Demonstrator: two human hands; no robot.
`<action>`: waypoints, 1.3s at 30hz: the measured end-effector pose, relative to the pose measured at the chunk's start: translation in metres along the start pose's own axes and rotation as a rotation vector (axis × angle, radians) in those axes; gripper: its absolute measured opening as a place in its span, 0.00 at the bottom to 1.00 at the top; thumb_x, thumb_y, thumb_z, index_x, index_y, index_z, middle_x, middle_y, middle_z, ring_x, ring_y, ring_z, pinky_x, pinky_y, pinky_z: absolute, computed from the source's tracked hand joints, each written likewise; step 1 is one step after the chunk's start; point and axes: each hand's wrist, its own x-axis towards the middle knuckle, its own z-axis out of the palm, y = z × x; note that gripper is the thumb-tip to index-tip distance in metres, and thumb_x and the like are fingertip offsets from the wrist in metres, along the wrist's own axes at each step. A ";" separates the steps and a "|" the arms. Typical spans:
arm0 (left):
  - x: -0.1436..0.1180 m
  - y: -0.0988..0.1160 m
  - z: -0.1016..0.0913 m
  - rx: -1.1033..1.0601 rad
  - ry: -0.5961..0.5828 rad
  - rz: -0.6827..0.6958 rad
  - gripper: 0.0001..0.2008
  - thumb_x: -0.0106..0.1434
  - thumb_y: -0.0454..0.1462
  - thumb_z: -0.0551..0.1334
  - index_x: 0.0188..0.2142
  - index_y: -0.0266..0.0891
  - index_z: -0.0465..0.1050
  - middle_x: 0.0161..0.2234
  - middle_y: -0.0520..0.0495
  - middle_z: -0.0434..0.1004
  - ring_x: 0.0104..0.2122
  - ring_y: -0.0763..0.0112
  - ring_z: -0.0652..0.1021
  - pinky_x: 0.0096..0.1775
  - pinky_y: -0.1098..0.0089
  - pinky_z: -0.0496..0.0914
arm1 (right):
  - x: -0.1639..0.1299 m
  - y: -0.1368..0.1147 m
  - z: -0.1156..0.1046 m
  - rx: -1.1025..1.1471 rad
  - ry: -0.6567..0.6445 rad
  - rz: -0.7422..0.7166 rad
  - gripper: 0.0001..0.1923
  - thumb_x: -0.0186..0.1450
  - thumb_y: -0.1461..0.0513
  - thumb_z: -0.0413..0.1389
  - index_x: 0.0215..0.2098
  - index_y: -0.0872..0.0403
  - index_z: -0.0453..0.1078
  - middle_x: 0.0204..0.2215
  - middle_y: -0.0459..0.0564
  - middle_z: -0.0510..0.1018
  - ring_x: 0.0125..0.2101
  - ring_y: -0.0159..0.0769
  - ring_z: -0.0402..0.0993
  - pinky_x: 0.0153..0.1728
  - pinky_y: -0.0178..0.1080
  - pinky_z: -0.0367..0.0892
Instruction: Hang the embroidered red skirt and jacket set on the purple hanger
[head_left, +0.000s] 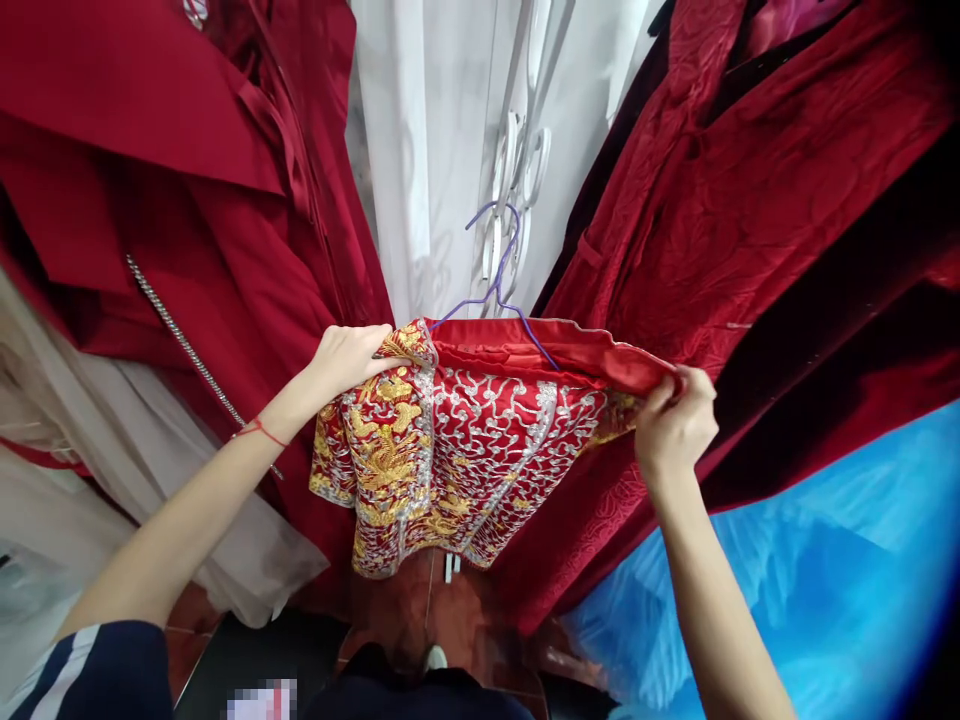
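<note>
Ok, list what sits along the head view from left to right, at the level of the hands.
Red string bracelet → left hand → embroidered red garment → right hand → dark red velvet robe.

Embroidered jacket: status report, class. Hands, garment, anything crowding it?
Left hand grips one shoulder, right hand pinches the other. Embroidered jacket spread out, on purple hanger. Red garments hang close on both sides.
</note>
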 end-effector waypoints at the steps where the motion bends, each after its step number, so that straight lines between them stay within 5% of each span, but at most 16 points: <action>1: -0.001 0.001 0.000 -0.008 -0.004 0.000 0.25 0.65 0.59 0.55 0.36 0.40 0.71 0.34 0.42 0.82 0.33 0.57 0.80 0.27 0.67 0.50 | -0.010 0.002 -0.005 -0.034 -0.080 -0.021 0.21 0.73 0.58 0.42 0.56 0.60 0.65 0.46 0.64 0.75 0.45 0.49 0.75 0.45 0.48 0.71; 4: -0.002 0.002 0.002 -0.047 -0.013 0.007 0.26 0.65 0.61 0.54 0.34 0.40 0.70 0.33 0.43 0.82 0.32 0.58 0.80 0.27 0.67 0.51 | -0.037 0.000 -0.016 -0.156 -0.288 -0.061 0.22 0.72 0.62 0.41 0.59 0.59 0.63 0.44 0.62 0.76 0.43 0.46 0.75 0.41 0.44 0.72; 7: -0.002 0.002 0.003 -0.067 0.002 0.002 0.27 0.65 0.61 0.53 0.33 0.40 0.70 0.32 0.42 0.82 0.31 0.59 0.79 0.28 0.67 0.50 | -0.044 -0.012 -0.017 -0.294 -0.356 0.060 0.23 0.68 0.63 0.44 0.59 0.62 0.64 0.45 0.65 0.75 0.44 0.49 0.75 0.38 0.44 0.71; 13: -0.006 0.002 0.003 -0.084 0.057 0.028 0.28 0.64 0.63 0.52 0.31 0.41 0.69 0.29 0.44 0.80 0.28 0.61 0.77 0.27 0.67 0.51 | -0.030 -0.029 0.013 -0.427 -0.680 0.506 0.26 0.66 0.50 0.50 0.39 0.66 0.77 0.31 0.71 0.79 0.37 0.59 0.79 0.37 0.51 0.72; 17: -0.005 0.001 0.000 -0.106 0.080 0.044 0.28 0.63 0.63 0.53 0.29 0.42 0.69 0.28 0.44 0.78 0.28 0.62 0.76 0.27 0.67 0.50 | -0.031 -0.015 0.022 -0.302 -0.849 0.535 0.17 0.64 0.56 0.54 0.33 0.61 0.79 0.25 0.64 0.80 0.33 0.50 0.81 0.32 0.42 0.73; 22: -0.001 -0.005 -0.005 -0.104 0.069 0.050 0.28 0.63 0.63 0.52 0.28 0.42 0.68 0.28 0.43 0.78 0.28 0.61 0.76 0.27 0.66 0.50 | -0.037 0.001 0.007 -0.425 -0.717 0.547 0.22 0.65 0.59 0.52 0.48 0.67 0.77 0.42 0.78 0.78 0.46 0.64 0.78 0.42 0.55 0.72; 25: -0.001 -0.007 -0.006 -0.099 0.054 0.048 0.29 0.63 0.64 0.52 0.28 0.42 0.69 0.29 0.43 0.78 0.29 0.60 0.77 0.28 0.67 0.51 | -0.044 -0.002 0.011 -0.458 -0.724 0.566 0.24 0.69 0.57 0.47 0.48 0.68 0.76 0.38 0.77 0.79 0.41 0.61 0.80 0.38 0.53 0.74; 29: 0.000 -0.010 -0.009 -0.085 0.038 0.035 0.29 0.63 0.64 0.52 0.30 0.42 0.70 0.28 0.43 0.78 0.29 0.60 0.76 0.29 0.67 0.53 | -0.062 -0.007 0.012 -0.441 -0.847 0.500 0.17 0.66 0.58 0.53 0.42 0.63 0.78 0.34 0.69 0.81 0.37 0.54 0.82 0.36 0.47 0.75; 35: 0.002 -0.012 -0.013 -0.071 0.038 0.045 0.29 0.62 0.64 0.53 0.31 0.42 0.70 0.29 0.42 0.78 0.29 0.59 0.76 0.29 0.67 0.52 | -0.075 0.015 -0.039 -0.507 -0.842 0.330 0.18 0.68 0.64 0.47 0.50 0.57 0.74 0.37 0.67 0.80 0.39 0.55 0.81 0.37 0.50 0.72; 37: 0.002 -0.011 -0.013 -0.049 0.034 0.032 0.28 0.63 0.63 0.53 0.32 0.42 0.71 0.31 0.41 0.79 0.30 0.58 0.76 0.29 0.67 0.52 | -0.079 0.029 -0.055 -0.473 -0.721 0.313 0.17 0.67 0.63 0.46 0.50 0.54 0.73 0.34 0.63 0.80 0.34 0.53 0.80 0.32 0.47 0.70; 39: 0.001 -0.011 -0.012 -0.036 0.022 0.019 0.27 0.64 0.62 0.54 0.33 0.42 0.72 0.32 0.41 0.80 0.31 0.58 0.77 0.30 0.67 0.52 | -0.085 0.044 -0.065 -0.430 -0.448 0.298 0.19 0.68 0.62 0.44 0.51 0.53 0.71 0.36 0.64 0.79 0.32 0.54 0.79 0.29 0.47 0.67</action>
